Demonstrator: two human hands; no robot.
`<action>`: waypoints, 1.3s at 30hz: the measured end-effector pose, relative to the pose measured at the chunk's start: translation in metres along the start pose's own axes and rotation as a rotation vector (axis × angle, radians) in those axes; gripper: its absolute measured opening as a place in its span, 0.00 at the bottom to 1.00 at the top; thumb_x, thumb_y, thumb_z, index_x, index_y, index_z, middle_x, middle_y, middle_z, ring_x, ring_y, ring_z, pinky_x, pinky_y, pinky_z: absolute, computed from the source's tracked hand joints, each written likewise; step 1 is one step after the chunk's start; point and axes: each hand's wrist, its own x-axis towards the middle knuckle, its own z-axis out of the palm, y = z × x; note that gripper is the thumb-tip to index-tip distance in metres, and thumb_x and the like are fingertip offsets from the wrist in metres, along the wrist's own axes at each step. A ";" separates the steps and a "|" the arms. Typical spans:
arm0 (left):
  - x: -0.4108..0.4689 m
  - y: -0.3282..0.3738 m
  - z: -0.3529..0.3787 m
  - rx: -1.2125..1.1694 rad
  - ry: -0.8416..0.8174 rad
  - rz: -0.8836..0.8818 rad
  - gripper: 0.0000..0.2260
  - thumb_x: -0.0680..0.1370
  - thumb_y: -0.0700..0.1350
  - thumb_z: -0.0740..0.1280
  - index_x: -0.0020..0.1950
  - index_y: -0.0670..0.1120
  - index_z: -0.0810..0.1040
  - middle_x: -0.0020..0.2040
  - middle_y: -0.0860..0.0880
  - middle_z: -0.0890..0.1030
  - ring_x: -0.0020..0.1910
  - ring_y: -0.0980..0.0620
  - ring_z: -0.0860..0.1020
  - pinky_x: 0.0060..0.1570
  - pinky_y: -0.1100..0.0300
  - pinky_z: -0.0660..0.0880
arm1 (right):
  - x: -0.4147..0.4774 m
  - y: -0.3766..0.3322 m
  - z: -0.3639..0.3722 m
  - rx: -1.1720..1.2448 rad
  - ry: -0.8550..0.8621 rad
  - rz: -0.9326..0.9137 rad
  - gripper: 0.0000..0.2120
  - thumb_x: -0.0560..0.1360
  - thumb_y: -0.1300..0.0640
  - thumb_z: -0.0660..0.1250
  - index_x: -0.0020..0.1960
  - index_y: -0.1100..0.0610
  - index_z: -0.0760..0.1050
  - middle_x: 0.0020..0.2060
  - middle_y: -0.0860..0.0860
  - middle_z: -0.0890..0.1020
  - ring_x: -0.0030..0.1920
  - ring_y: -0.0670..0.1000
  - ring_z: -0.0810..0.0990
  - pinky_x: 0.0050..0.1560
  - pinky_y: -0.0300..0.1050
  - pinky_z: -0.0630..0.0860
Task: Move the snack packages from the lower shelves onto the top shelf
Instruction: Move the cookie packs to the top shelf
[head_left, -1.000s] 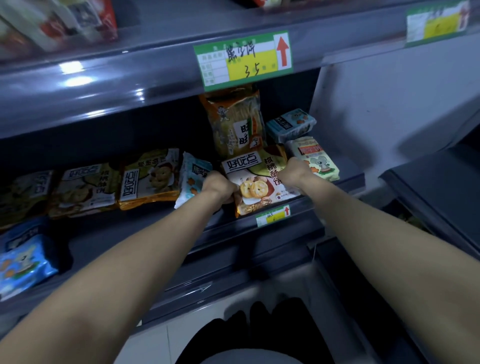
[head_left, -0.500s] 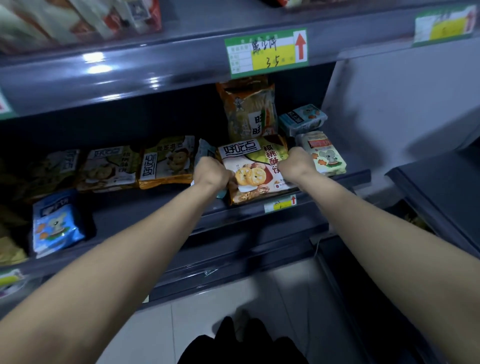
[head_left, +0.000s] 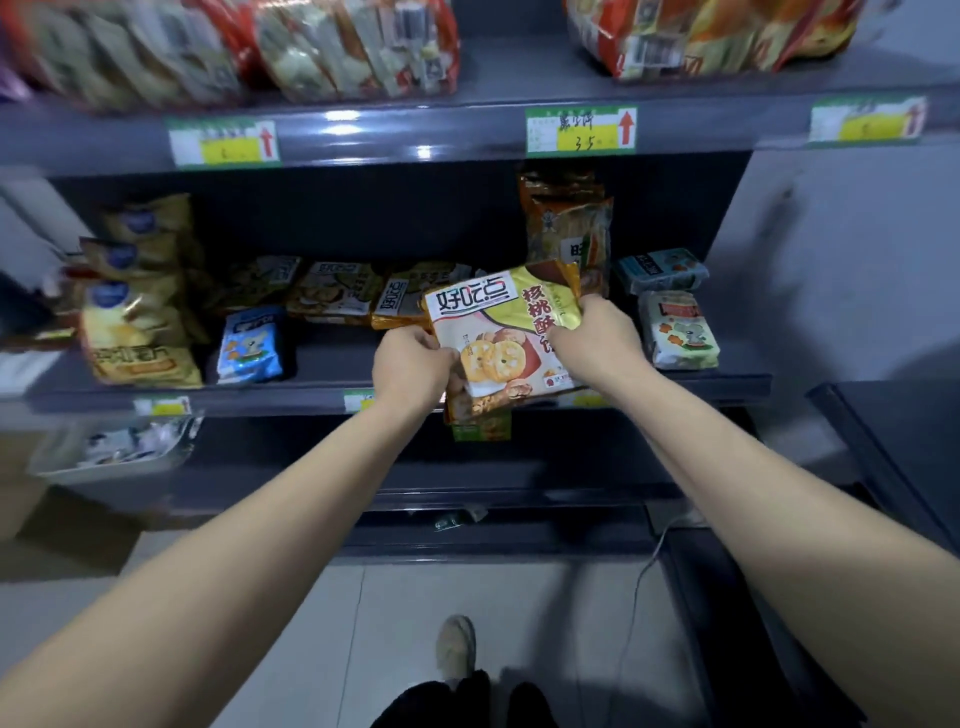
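A yellow and white cookie package (head_left: 498, 332) is lifted off the middle shelf (head_left: 311, 387) and tilted up towards me. My left hand (head_left: 413, 366) grips its left edge and my right hand (head_left: 597, 340) grips its right edge. A second package seems to hang under it, showing a green edge (head_left: 480, 428). More cookie packages (head_left: 337, 293) lie on the same shelf behind it. The top shelf (head_left: 467, 127) above holds red and orange snack bags (head_left: 353, 47).
An upright orange bag (head_left: 569, 234), a teal pack (head_left: 662, 270) and a pale mouse pack (head_left: 680, 330) sit to the right. A blue pack (head_left: 252, 345) and stacked yellow bags (head_left: 137, 312) lie to the left. A grey counter (head_left: 893, 431) juts out at right.
Both hands have lifted the cookie package off the shelf and tilted it up. My head has pulled back and up, so the top shelf with its bags is in sight.
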 end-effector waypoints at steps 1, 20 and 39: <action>-0.008 0.003 -0.010 -0.013 0.032 0.009 0.11 0.71 0.38 0.68 0.32 0.45 0.70 0.20 0.52 0.78 0.24 0.55 0.77 0.34 0.60 0.74 | -0.006 -0.008 -0.003 0.003 0.001 -0.027 0.16 0.75 0.56 0.63 0.59 0.62 0.71 0.55 0.57 0.78 0.51 0.58 0.76 0.45 0.46 0.72; -0.071 0.066 -0.183 -0.056 0.534 0.291 0.07 0.70 0.43 0.71 0.37 0.43 0.75 0.32 0.50 0.79 0.31 0.53 0.75 0.30 0.58 0.70 | -0.075 -0.158 -0.037 0.256 0.030 -0.482 0.12 0.74 0.50 0.65 0.53 0.52 0.68 0.50 0.50 0.74 0.48 0.51 0.73 0.44 0.44 0.67; 0.127 0.154 -0.351 -0.243 0.481 0.665 0.09 0.73 0.43 0.71 0.36 0.50 0.74 0.34 0.48 0.78 0.38 0.48 0.78 0.45 0.45 0.79 | 0.027 -0.381 -0.020 0.459 0.216 -0.606 0.20 0.75 0.64 0.63 0.64 0.50 0.67 0.53 0.50 0.78 0.51 0.52 0.80 0.50 0.52 0.80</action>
